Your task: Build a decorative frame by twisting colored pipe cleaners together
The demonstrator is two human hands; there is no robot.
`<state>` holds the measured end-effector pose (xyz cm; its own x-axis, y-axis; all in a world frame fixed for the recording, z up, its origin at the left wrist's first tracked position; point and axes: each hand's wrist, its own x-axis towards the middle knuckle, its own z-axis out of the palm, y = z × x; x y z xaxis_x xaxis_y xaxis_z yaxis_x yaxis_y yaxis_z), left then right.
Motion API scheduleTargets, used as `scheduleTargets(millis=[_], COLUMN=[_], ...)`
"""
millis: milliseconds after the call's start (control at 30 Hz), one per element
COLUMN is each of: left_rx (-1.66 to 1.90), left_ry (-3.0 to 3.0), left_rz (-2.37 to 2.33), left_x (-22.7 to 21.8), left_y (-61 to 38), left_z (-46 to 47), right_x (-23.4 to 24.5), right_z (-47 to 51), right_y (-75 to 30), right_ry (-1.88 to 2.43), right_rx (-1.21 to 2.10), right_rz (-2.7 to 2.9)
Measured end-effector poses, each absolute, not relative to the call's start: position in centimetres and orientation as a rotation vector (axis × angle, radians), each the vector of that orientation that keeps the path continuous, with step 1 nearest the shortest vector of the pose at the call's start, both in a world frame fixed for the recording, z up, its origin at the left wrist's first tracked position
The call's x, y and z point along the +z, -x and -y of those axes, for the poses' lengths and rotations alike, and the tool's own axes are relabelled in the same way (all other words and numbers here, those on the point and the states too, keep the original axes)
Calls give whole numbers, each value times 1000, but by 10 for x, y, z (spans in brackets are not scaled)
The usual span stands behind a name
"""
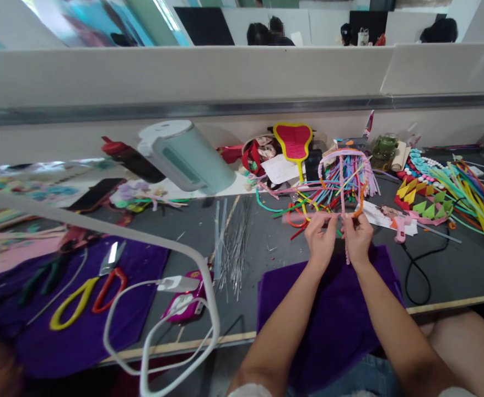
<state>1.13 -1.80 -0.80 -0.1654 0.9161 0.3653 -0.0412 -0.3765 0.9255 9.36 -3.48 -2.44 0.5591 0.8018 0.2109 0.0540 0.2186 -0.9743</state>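
No text, label, brand, number or sign is readable anywhere; the white sheets on the far tabletop (267, 242) are too blurred.

Scissors (87, 295) lie near left on a cloth (101, 331), kettle (186, 157) far behind, wire rods (236, 248) centre, glue gun (401, 227) right.

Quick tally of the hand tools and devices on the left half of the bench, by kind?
Scissors with looped handles: 2, one yellow-handled and one red-handled
Dark-handled pliers: 1
Pale green electric kettle: 1
Phone in a pink case: 1
White charger plug: 1
Total: 6
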Motion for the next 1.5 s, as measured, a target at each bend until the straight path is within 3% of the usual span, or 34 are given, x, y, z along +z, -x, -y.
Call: scheduleTargets(millis=[133, 433, 633, 900, 1233, 1500], left_rx=[1611, 1552, 1562, 1319, 1101, 1165], left_ry=[-1305, -1367, -1074, -700, -622, -649], left_rz=[-1023, -960, -937, -775, -689, -715], left_x=[-7, -4, -12, -14, -11, -8], left_y=[-15, -19, -24, -21, -14, -10], left_z=[24, 29, 21, 13, 6, 5], right_x=[-21, -19, -14, -15, -7, -12], right_z=[32, 29, 29, 31, 32, 31], right_y=[-95, -98, -101, -101, -96, -103], right_ry=[1114, 996, 874, 763, 838, 761], right_rx=[799, 884, 1112, 1279, 1107, 1349], right_rz=[679, 504, 455, 497, 580, 543])
